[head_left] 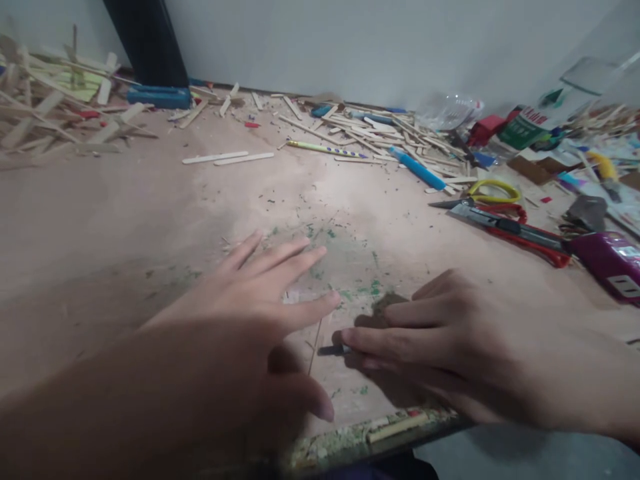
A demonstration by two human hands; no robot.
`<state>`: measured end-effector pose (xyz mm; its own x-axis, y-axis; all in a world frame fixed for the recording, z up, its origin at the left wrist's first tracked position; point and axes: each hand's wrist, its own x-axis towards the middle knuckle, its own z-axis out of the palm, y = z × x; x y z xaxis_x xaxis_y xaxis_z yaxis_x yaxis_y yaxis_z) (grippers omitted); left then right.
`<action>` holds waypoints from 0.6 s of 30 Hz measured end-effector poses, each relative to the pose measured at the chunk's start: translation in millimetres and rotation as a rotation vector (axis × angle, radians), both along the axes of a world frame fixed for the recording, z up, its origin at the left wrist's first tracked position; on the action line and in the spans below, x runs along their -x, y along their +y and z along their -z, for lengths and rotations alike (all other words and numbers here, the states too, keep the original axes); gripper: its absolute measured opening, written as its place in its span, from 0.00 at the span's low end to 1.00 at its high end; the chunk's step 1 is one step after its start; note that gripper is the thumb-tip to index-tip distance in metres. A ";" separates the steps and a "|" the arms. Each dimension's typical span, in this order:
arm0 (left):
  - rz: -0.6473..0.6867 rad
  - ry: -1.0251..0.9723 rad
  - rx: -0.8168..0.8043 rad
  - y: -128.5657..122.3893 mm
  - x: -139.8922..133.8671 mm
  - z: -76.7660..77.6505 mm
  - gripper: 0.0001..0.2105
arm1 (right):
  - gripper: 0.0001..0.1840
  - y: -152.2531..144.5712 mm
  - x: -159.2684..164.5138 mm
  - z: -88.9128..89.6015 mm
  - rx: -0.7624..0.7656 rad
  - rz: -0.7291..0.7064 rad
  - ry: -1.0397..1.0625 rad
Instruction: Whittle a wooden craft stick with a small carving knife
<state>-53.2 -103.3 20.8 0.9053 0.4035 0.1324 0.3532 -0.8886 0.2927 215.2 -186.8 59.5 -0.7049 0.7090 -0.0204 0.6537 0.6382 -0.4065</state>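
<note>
A: Closely first, the fingers. Right hand [450,347]: index and middle finger lie stretched out flat, pointing left, tips pressed on a small dark tool [333,349] whose end pokes out beyond them. Whether the thumb pinches it from below, I cannot tell; it is hidden.

B: And the other?

A: Left hand [250,313]: fingers spread and loose, grasping nothing, palm down over the work board [150,220]. It is motion-blurred. A thin wooden sliver [315,347] lies on the board between the two hands, just beside the dark tool.

B: Where on the board is that tool?

A: Near the front edge, on a patch flecked with green paint marks [367,290]. Front rim of the board is chipped and crusted.

B: Moving outward?

A: To the right, well apart from the hands: a utility knife [500,223], lying against red-handled scissors [530,243], a yellow-handled tool [495,190] behind, a purple object [607,263] at the edge of view. Further back, a blue pen [417,170] and a yellow-green pencil [325,148] among a heap of craft sticks [380,130]. Two sticks [227,158] lie alone, end to end, mid-board.

B: Containers?

A: A clear plastic bag [447,110] by the wall, contents not legible. A blue box [157,97] at back left, shut as far as I can see. A small open cardboard box [537,167] at right; its inside is not visible. Far left, a stick-built framework [45,107].
</note>
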 end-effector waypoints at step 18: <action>0.022 -0.077 -0.111 -0.6 2.9 17.0 0.44 | 0.20 -9.4 1.3 -3.8 -0.032 0.011 0.001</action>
<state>-56.1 -103.9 3.8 0.8992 0.3630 0.2443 0.3141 -0.9242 0.2172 213.9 -196.2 63.3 -0.6973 0.7167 0.0028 0.6603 0.6439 -0.3865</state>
